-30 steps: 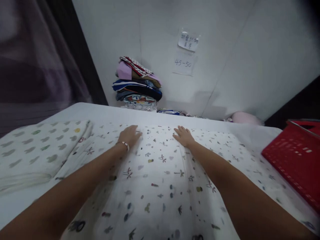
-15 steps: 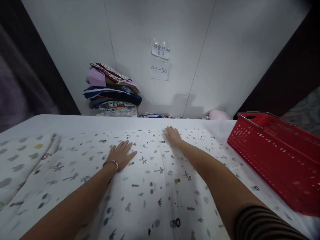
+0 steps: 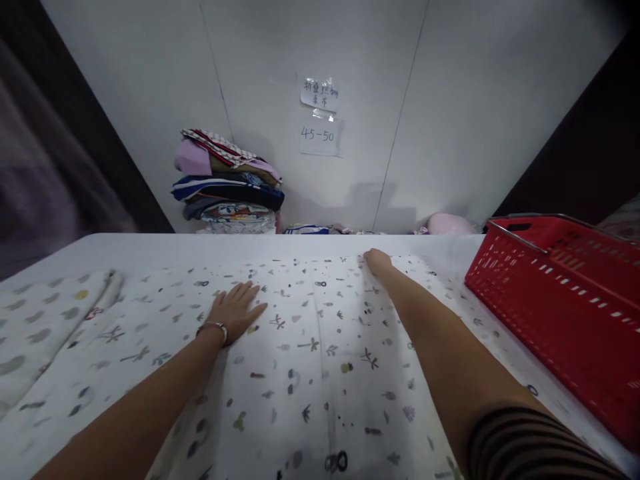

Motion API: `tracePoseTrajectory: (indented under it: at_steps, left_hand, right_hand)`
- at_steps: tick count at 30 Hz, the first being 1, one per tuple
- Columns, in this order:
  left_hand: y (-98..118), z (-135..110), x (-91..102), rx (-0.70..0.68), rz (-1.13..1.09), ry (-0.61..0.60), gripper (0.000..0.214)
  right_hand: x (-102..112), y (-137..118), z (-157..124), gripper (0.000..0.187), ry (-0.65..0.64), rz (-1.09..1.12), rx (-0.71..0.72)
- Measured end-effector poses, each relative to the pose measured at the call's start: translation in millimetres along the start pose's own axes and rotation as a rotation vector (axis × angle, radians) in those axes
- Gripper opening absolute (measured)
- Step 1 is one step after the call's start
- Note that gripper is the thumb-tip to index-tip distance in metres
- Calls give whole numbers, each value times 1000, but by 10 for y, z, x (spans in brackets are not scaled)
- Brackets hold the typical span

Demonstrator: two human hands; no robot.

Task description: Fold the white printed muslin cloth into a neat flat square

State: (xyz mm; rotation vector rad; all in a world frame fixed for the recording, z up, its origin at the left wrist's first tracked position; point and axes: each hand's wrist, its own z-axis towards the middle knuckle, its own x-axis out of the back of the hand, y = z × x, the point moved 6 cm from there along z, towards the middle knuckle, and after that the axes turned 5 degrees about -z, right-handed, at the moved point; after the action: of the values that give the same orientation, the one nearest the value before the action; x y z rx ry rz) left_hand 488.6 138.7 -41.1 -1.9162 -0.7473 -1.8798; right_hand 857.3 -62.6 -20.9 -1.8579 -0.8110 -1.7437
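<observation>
While the left hand (image 3: 236, 312) presses flat and wide on the white printed cloth (image 3: 310, 380), the right hand (image 3: 377, 261), curled at the edge beyond it, grip unclear, should draw evenly.

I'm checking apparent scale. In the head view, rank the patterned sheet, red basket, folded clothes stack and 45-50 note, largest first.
1. patterned sheet
2. red basket, cropped and near the camera, so its true size is unsure
3. folded clothes stack
4. 45-50 note
</observation>
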Motion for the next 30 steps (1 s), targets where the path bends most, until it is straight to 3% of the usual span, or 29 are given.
tracePoseTrajectory:
  at_steps: [5,13,20,24,30]
  left_hand:
    - [14,-8,14,8,15,10,68]
    - [-16,-1,-17,8,14,3,70]
    - [-9,-10,-12,0,6,17,68]
    - [-10,-2,-9,3,-3,17,69]
    - [-22,21,-9,-17,-15,45,69]
  right_hand:
    - [3,-18,38,24,21,-36,56]
    - [67,-21,68,29,134,-46,-4]
    - [-41,-33,163,30,80,-14,8]
    - [-65,152,165,35,44,5,-12]
    - [-67,650,4,40,41,-1,-79]
